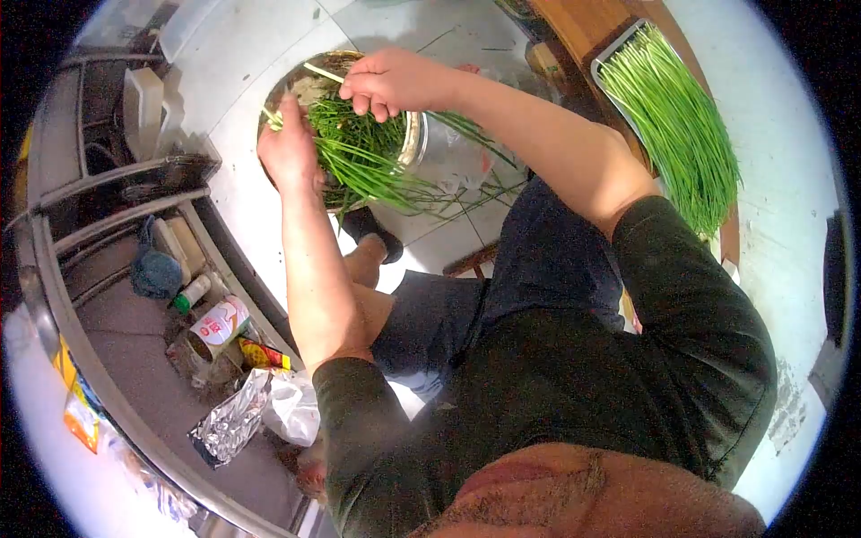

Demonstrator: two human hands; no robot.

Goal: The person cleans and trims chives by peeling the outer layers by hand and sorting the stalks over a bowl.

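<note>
My left hand (pixel 291 148) is closed around a small bunch of garlic chives (pixel 368 175). Their pale ends stick out past the thumb, and the green leaves trail down to the right. Just to the right, my right hand (pixel 386 85) pinches a single pale chive stem (pixel 323 73) between thumb and fingers. Both hands are over a round container (pixel 415 139) full of green leaves and pale scraps. Part of the container is hidden behind my hands and the bunch. More loose green leaves (pixel 475 130) lie over its right side.
A metal tray (pixel 599 76) heaped with long chives (pixel 677 134) sits on a wooden surface (pixel 583 31) at right. At left, a dark shelf (pixel 117 314) holds a labelled jar (pixel 220 327), crumpled foil (pixel 231 421) and a white plastic bag (pixel 291 408). Pale tiles (pixel 238 188) cover the floor.
</note>
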